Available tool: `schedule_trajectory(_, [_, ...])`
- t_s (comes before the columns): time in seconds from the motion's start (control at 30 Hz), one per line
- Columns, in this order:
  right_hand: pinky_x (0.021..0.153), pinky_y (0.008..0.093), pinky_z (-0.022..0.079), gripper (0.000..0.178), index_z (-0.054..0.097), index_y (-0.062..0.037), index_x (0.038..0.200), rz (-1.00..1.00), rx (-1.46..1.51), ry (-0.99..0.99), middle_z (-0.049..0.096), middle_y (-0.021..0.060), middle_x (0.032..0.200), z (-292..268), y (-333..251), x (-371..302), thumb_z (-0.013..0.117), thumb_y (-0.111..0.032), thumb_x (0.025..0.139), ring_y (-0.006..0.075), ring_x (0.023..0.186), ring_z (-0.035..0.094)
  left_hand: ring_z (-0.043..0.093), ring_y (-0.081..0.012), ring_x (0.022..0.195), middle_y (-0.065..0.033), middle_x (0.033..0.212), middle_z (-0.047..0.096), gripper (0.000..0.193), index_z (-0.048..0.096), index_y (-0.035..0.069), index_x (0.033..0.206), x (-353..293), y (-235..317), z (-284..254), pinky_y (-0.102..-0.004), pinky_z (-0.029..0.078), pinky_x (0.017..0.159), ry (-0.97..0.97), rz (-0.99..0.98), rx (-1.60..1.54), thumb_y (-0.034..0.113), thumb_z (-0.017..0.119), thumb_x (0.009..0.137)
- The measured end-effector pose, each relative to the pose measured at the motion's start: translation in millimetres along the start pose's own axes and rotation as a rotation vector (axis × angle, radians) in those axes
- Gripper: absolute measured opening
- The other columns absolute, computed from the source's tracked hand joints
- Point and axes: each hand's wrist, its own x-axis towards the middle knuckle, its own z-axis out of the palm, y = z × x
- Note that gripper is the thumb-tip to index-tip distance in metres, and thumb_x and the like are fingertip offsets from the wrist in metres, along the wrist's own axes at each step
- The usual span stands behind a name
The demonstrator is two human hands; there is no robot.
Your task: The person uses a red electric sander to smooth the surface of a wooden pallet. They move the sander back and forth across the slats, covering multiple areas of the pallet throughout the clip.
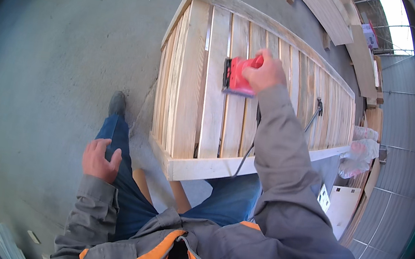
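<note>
My right hand (266,73) is wrapped round the red body of a sheet sander (239,74). The sander's flat base rests on the pale slats of a long wooden crate (193,70), toward its left end. From the sander a dark power cord (244,160) runs down past my sleeve and over the crate's near rail. My left hand (100,160) rests over my left thigh, thumb apart from the fingers, with nothing in it. Farther right on the slats lies a hammer (318,108) with a dark head.
Long boards (320,10) are stacked beyond the crate at the upper right. Clear plastic-wrapped bundles (360,154) sit past the crate's right end, beside a corrugated metal wall (401,134). Thin strips of wood (6,242) lie on the concrete floor (65,58) at the lower left.
</note>
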Motion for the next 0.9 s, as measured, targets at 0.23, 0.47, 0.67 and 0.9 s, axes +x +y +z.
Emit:
schedule_trajectory(0.23, [0.098, 0.0433, 0.056, 0.052, 0.066, -0.0135, 0.121, -0.009, 0.032, -0.079, 0.077, 0.0186, 0.118, 8, 5, 139, 0.080, -0.038, 0.078, 0.0357, 0.117, 0.071, 0.067, -0.0408, 0.106, -0.0185, 0.113, 0.071, 0.036, 0.070, 0.001, 0.114, 5, 3, -5, -0.0473, 0.054, 0.094, 0.000, 0.010, 0.017, 0.017, 0.081, 0.084])
schedule_trajectory(0.47, [0.098, 0.0421, 0.055, 0.056, 0.067, -0.0126, 0.120, -0.113, 0.061, -0.061, 0.076, 0.0185, 0.119, 10, 13, 198, 0.082, -0.042, 0.075, 0.0364, 0.116, 0.071, 0.067, -0.0408, 0.109, -0.0181, 0.116, 0.071, 0.035, 0.070, 0.001, 0.115, 8, 6, -2, -0.0469, 0.054, 0.095, -0.034, 0.001, 0.041, 0.017, 0.080, 0.085])
schedule_trajectory(0.67, [0.100, 0.0418, 0.056, 0.061, 0.068, -0.0146, 0.125, -0.179, 0.031, -0.066, 0.076, 0.0178, 0.121, 14, -17, 190, 0.082, -0.050, 0.077, 0.0352, 0.117, 0.072, 0.067, -0.0405, 0.110, -0.0183, 0.118, 0.072, 0.035, 0.071, 0.002, 0.116, 6, 6, 1, -0.0464, 0.055, 0.096, -0.059, -0.057, 0.026, 0.019, 0.081, 0.086])
schedule_trajectory(0.9, [0.094, 0.0444, 0.058, 0.052, 0.070, -0.0116, 0.119, -0.118, 0.062, -0.024, 0.077, 0.0204, 0.114, 10, -7, 109, 0.078, -0.040, 0.076, 0.0389, 0.106, 0.074, 0.068, -0.0402, 0.111, -0.0180, 0.118, 0.072, 0.034, 0.073, 0.003, 0.116, 4, 5, 8, -0.0467, 0.055, 0.096, -0.043, -0.057, 0.045, 0.025, 0.079, 0.090])
